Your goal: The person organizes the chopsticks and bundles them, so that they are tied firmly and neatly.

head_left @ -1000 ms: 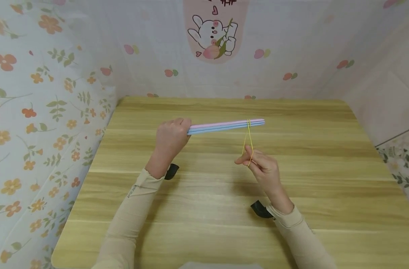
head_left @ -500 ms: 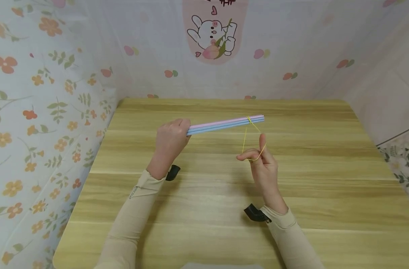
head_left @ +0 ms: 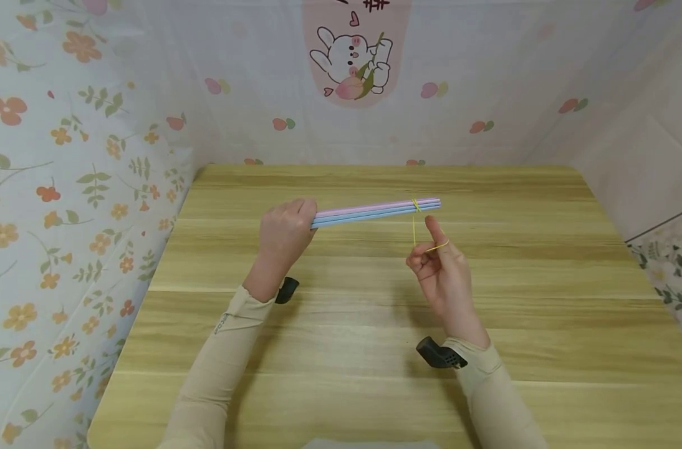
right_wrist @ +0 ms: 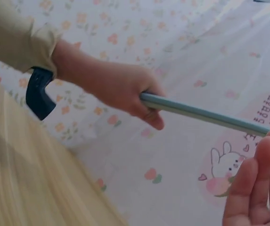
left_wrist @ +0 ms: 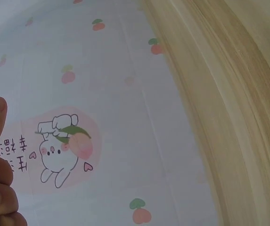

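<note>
Sticks (head_left: 369, 212), pink and blue, side by side, held above the wooden table (head_left: 341, 349); left hand (head_left: 287, 227) wrapped tightly round one end. Yellow rubber band (head_left: 416, 205) crossed round the sticks near their other end, its free loop stretched to the right hand (head_left: 439, 274), hooked on partly bent fingers, one digit raised.

A pale wood-grain tabletop (head_left: 543, 249) stands before a far white cloth (head_left: 520, 62) printed with a cartoon rabbit (head_left: 349, 55), orange-flowered cloth (head_left: 55, 293) at left.
</note>
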Motion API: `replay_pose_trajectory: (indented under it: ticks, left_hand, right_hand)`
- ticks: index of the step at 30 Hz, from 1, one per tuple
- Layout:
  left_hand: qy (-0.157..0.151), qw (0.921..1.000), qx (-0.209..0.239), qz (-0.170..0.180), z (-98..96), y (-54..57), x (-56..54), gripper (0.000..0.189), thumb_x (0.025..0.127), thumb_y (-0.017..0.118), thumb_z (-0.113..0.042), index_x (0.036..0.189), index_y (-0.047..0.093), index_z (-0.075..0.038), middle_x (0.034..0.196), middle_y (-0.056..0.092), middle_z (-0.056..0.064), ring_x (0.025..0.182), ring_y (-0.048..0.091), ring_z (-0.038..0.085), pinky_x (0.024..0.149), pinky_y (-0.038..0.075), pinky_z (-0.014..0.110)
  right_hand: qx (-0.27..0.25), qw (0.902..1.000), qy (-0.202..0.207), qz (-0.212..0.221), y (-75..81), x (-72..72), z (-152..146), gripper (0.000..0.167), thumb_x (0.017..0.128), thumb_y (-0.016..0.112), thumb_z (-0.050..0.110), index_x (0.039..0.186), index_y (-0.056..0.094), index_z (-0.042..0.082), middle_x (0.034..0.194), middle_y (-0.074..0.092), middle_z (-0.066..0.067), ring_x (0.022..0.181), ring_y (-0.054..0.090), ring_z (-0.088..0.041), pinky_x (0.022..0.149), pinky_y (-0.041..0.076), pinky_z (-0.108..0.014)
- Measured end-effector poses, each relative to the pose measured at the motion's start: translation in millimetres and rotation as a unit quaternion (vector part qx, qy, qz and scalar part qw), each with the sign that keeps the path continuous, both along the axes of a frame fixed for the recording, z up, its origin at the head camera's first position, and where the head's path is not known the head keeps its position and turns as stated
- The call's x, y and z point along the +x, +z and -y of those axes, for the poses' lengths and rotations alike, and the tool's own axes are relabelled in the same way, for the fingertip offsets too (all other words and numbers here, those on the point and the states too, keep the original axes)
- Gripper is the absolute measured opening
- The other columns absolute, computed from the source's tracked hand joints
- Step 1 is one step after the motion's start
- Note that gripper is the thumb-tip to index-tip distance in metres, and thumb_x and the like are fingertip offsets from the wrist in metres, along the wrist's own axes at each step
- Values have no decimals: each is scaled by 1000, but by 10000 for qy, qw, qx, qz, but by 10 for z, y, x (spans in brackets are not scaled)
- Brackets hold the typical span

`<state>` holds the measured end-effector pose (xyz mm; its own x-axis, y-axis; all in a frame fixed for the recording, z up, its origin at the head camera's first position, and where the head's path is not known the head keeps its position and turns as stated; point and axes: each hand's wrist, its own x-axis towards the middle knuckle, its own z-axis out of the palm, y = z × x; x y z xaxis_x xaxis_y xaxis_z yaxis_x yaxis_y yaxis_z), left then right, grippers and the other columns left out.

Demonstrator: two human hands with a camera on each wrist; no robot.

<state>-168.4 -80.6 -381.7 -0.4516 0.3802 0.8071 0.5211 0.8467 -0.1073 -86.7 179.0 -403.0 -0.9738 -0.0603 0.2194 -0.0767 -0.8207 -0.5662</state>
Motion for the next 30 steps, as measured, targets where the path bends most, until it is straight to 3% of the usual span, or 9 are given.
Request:
replay_pose_trajectory:
  ticks: [6, 14, 23, 30]
  left_hand:
    - [-16, 10000, -81, 53, 31, 7, 13, 34, 90, 63, -10, 61, 44, -8, 49, 34, 1, 38, 25, 13, 38, 19, 25]
    - [-52, 9995, -293, 78, 67, 23, 30, 30, 89, 65, -11, 64, 49, -6, 50, 39, 1, 38, 29, 13, 37, 21, 24]
    - [-119, 9988, -465, -12, 104, 28, 31, 33, 91, 61, -9, 62, 46, -8, 49, 40, 2, 38, 28, 12, 39, 20, 24]
    - [-247, 9979, -583, -155, 122, 35, 21, 32, 90, 60, -5, 62, 45, -7, 49, 38, 2, 39, 27, 12, 39, 20, 23]
  right_hand:
    - [309, 9985, 317, 311, 86, -48, -66, 42, 103, 30, 27, 126, 57, 5, 90, 74, -8, 67, 70, -19, 68, 55, -30]
    - [639, 9961, 550, 243, 177, -111, -160, 42, 104, 30, 25, 119, 64, 5, 88, 74, -9, 68, 70, -19, 67, 54, -29]
    - [990, 9911, 880, 101, 279, -168, -236, 41, 104, 32, 24, 99, 69, 8, 89, 73, -11, 71, 71, -21, 72, 56, -32]
    - [1910, 9769, 957, 112, 332, -204, -276, 36, 105, 32, 22, 110, 65, 7, 89, 73, -6, 71, 71, -18, 71, 56, -30]
